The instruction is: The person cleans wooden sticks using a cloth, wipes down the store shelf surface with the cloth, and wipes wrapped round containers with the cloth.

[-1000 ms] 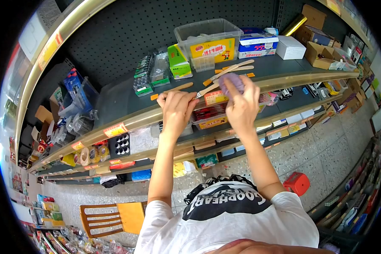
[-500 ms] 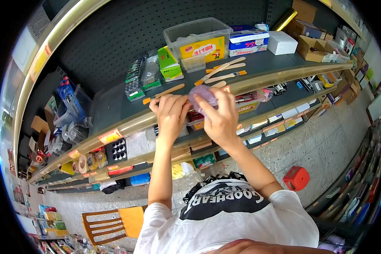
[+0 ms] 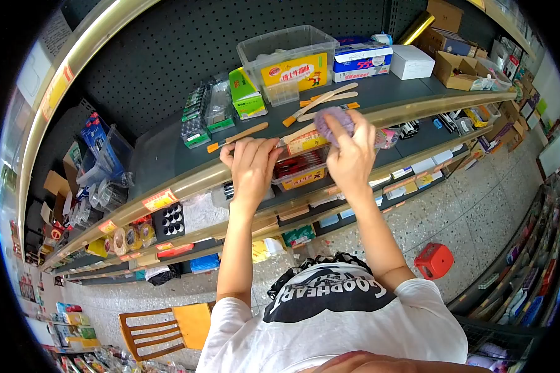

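My left hand (image 3: 250,166) is closed at the shelf's front edge, its fingers pinched on the ferrule end of a paintbrush (image 3: 300,133). The brush's bristles are hidden by the fingers. My right hand (image 3: 351,149) grips a bunched purple cloth (image 3: 333,125), which covers the far end of the wooden handle. Just behind, a paintbrush with orange bristles (image 3: 247,132) lies on the shelf to the left. Several more brushes, among them a long wooden-handled brush (image 3: 320,102), lie crossed behind the cloth.
A clear plastic tub (image 3: 286,46), a green box (image 3: 247,93), a blue-and-white box (image 3: 362,61) and a white box (image 3: 412,62) stand along the shelf's back. Below sits a bin of red items (image 3: 300,171). A red stool (image 3: 434,260) and a wooden chair (image 3: 190,324) are on the floor.
My right hand has slid the purple cloth rightward along the brush handle, away from my left hand, uncovering the handle and a price label. My left hand has stayed nearly in place.
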The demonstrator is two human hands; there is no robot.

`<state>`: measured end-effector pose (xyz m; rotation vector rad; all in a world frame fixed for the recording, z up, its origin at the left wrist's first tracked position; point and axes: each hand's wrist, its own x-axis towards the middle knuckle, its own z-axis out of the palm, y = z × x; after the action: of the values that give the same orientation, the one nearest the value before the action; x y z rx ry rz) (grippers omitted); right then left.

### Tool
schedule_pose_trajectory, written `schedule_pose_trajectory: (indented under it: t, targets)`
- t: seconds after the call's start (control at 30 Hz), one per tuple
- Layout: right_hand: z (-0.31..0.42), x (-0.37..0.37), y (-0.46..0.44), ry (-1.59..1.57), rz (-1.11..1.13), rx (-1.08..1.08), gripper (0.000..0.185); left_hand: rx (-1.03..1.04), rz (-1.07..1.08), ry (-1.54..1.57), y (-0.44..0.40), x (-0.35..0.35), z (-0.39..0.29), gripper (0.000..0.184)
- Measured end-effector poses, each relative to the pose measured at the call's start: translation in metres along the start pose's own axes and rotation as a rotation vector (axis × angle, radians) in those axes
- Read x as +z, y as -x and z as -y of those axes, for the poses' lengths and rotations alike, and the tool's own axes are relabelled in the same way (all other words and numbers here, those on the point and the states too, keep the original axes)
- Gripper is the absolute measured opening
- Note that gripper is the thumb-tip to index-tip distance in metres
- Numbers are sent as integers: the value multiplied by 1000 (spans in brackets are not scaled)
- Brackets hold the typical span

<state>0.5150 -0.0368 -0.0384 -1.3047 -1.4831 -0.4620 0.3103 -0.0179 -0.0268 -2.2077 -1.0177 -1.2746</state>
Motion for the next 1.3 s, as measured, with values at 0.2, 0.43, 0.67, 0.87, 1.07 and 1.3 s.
schedule_pose_trajectory:
  t: [0.2,0.43,0.67,0.87,1.07,1.3]
  targets:
    - [-32,-17,-8,101,-61,156,53,-74,0,25,2,-6,-8,15]
    - [2,-15,9,-113,-82,2,56,-348,60,187,6,-6,-18,13]
    - [45,10,28,-225,67,-103,49,-448,67,235,5,-4,-20,15]
    - [41,16,26,-190,70,-107,48,-351,85,183,7,-4,-24,26]
    - [35,12,21,-96,46,-123,49,-319,48,121,10,3,-21,23]
    - [5,6,5,19,-33,-31,53,-331,66,141,9,2,-22,20]
